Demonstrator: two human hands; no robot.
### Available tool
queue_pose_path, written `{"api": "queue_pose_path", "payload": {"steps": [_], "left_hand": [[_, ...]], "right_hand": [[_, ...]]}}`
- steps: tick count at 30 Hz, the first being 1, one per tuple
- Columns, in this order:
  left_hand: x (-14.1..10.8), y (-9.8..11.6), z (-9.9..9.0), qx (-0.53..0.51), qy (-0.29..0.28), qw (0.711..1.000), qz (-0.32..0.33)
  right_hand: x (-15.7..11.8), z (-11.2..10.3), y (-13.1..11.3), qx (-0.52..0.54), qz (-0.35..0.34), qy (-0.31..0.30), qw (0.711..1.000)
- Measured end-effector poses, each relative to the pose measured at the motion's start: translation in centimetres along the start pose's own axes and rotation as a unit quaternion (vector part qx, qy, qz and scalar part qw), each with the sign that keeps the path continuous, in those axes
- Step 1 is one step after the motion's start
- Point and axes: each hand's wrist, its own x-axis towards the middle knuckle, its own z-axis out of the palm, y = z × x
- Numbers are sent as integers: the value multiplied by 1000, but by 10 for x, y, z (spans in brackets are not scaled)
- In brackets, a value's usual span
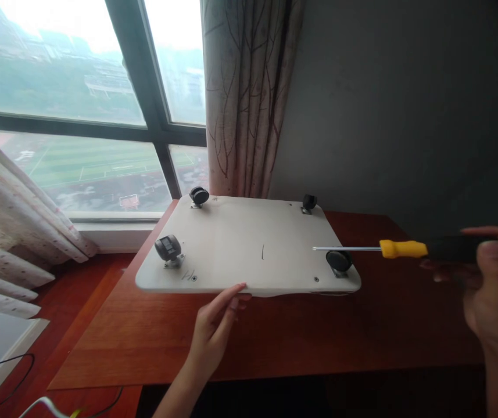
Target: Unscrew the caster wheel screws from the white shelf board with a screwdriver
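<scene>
A white board [249,244] with rounded corners lies on the reddish-brown table [240,342]. Black casters stand up at its corners: back left [199,195], front left [168,248], back right [309,202] and front right [339,260]. My left hand [218,319] pinches the board's near edge between thumb and fingers. At the right, my right hand [493,278] is wrapped round the dark handle of a screwdriver [404,249] with a yellow collar. Its metal shaft points left, and the tip appears over the board beside the front right caster.
A window [100,168] with dark frames is behind at the left. Patterned curtains hang at the far left [9,232] and behind the table [249,98]. A grey wall [383,104] stands behind on the right. Cables [46,400] show at the bottom left.
</scene>
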Motion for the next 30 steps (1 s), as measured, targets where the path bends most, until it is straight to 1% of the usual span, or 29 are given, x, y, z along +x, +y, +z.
{"api": "queue_pose_path", "payload": {"steps": [1, 2, 4, 6, 9, 15, 22, 26, 30], "left_hand": [[1, -2, -1, 4, 0, 1000, 8], [1, -4, -2, 9, -1, 1000, 17], [1, -6, -3, 22, 0, 999, 33], [0, -6, -2, 35, 3, 999, 39], [-2, -7, -1, 52, 4, 997, 48], [-2, -8, 0, 87, -3, 992, 94], [-2, -6, 1, 99, 2, 991, 92], [-2, -6, 1, 102, 2, 990, 93], [-2, -4, 1, 108, 1, 989, 98]], "right_hand": [[0, 6, -10, 22, 10, -7, 1000], [0, 13, -19, 40, 5, -22, 999], [1, 23, -32, 37, -34, -41, 998], [3, 32, -39, 29, -67, -58, 996], [5, 40, -40, 34, -77, -83, 993], [2, 48, -35, 18, -78, -124, 989], [-1, 50, -34, -28, -94, -149, 984], [-2, 52, -38, -55, -125, -155, 978], [3, 52, -47, -103, -177, -183, 962]]}}
